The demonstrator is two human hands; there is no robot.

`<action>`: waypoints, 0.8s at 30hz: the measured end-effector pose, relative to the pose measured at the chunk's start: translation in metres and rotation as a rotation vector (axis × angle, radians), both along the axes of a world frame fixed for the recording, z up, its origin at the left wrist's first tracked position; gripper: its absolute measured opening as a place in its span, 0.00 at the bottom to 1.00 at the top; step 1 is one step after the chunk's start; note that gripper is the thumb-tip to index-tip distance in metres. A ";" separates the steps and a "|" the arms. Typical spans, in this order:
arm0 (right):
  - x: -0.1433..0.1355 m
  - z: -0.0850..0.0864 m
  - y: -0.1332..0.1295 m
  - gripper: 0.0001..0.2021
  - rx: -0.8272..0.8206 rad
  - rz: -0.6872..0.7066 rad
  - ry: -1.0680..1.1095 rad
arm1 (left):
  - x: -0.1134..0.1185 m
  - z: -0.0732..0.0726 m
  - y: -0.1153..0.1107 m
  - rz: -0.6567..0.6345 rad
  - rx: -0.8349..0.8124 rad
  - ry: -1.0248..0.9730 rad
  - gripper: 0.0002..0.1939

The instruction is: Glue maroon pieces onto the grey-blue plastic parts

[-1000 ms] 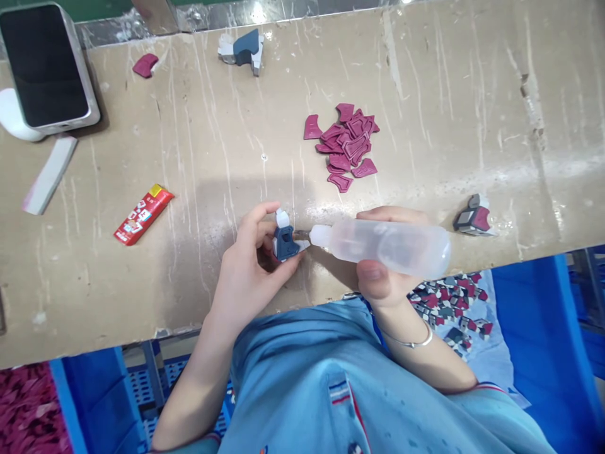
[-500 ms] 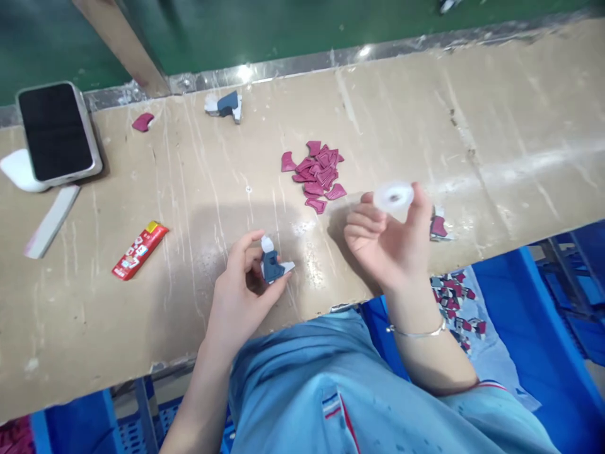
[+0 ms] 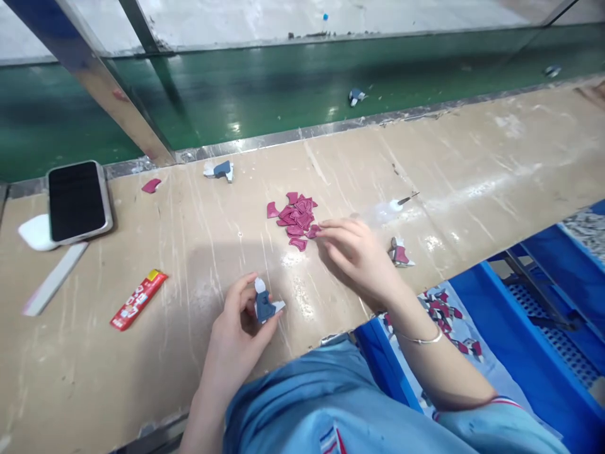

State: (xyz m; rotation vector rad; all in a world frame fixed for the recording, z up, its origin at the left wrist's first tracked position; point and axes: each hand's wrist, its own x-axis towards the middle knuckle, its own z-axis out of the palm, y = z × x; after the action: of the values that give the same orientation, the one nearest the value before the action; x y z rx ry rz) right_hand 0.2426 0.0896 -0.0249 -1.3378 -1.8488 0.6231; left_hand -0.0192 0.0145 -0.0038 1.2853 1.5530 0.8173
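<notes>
Between the thumb and fingers of my left hand (image 3: 239,325) is a small dark blue and white moulded plastic piece (image 3: 265,304), held upright just above the table near its front edge. My right hand (image 3: 362,258) reaches to the right edge of a pile of flat maroon pieces (image 3: 297,215). Its fingertips touch one maroon piece (image 3: 313,231), while the thumb stays apart below. Right of that hand, a clear bottle with a thin dark needle tip (image 3: 397,205) lies on its side, its body hard to make out. A similar plastic piece with a maroon part (image 3: 400,253) sits nearby.
On the left are a phone (image 3: 78,202) on a white object, a pale strip (image 3: 54,280) and a red packet (image 3: 138,299). Another blue-white piece (image 3: 220,170) lies by the back rail. Beyond runs a green surface (image 3: 283,94). Blue bins (image 3: 501,328) stand below right.
My right hand has put the clear bottle down on the table and moved left to the maroon pile. My left hand keeps its piece. The view has tilted up.
</notes>
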 end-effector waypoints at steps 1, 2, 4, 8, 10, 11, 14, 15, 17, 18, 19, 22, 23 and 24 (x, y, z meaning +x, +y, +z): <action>-0.001 0.000 0.003 0.10 0.050 -0.006 -0.170 | 0.000 0.000 0.000 0.004 -0.008 -0.004 0.27; -0.001 0.000 0.006 0.11 0.086 -0.014 -0.310 | 0.000 -0.001 0.000 0.008 -0.017 -0.006 0.27; 0.000 -0.003 0.011 0.10 0.120 -0.043 -0.448 | -0.001 -0.004 0.000 0.017 -0.032 -0.008 0.27; 0.001 -0.010 0.017 0.09 0.190 -0.077 -0.430 | -0.002 -0.011 0.000 0.024 -0.035 -0.030 0.30; -0.001 -0.011 0.018 0.10 0.209 -0.090 -0.388 | -0.004 -0.012 0.000 0.025 -0.028 -0.040 0.30; -0.003 -0.010 0.017 0.11 0.215 -0.100 -0.366 | -0.004 -0.012 0.001 0.020 -0.022 -0.035 0.31; -0.014 -0.002 0.008 0.12 0.228 -0.136 -0.278 | -0.003 -0.009 0.002 -0.020 0.000 0.018 0.30; -0.020 0.001 0.003 0.13 0.228 -0.146 -0.239 | -0.001 -0.008 0.003 -0.034 0.009 0.036 0.30; -0.035 0.008 -0.008 0.10 0.249 -0.127 -0.119 | 0.003 -0.006 0.004 -0.048 0.032 0.048 0.29; -0.042 0.011 -0.015 0.08 0.279 -0.095 -0.043 | 0.006 -0.006 0.005 -0.050 0.046 0.044 0.28; -0.050 0.014 -0.021 0.06 0.320 -0.051 0.037 | 0.008 -0.007 0.005 -0.049 0.061 0.036 0.28; -0.063 0.017 -0.038 0.10 0.432 0.109 0.165 | 0.011 -0.012 0.006 -0.037 0.099 0.001 0.27; -0.064 0.017 -0.043 0.12 0.442 0.145 0.166 | 0.011 -0.014 0.006 -0.028 0.111 -0.015 0.28; -0.064 0.016 -0.046 0.14 0.438 0.173 0.151 | 0.011 -0.015 0.006 -0.027 0.114 -0.030 0.28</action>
State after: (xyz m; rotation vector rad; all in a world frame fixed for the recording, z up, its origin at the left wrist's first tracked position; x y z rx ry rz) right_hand 0.1782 0.0434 -0.0090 -0.8307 -1.8530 0.3636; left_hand -0.0084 0.0208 -0.0186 1.3671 1.4806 0.9150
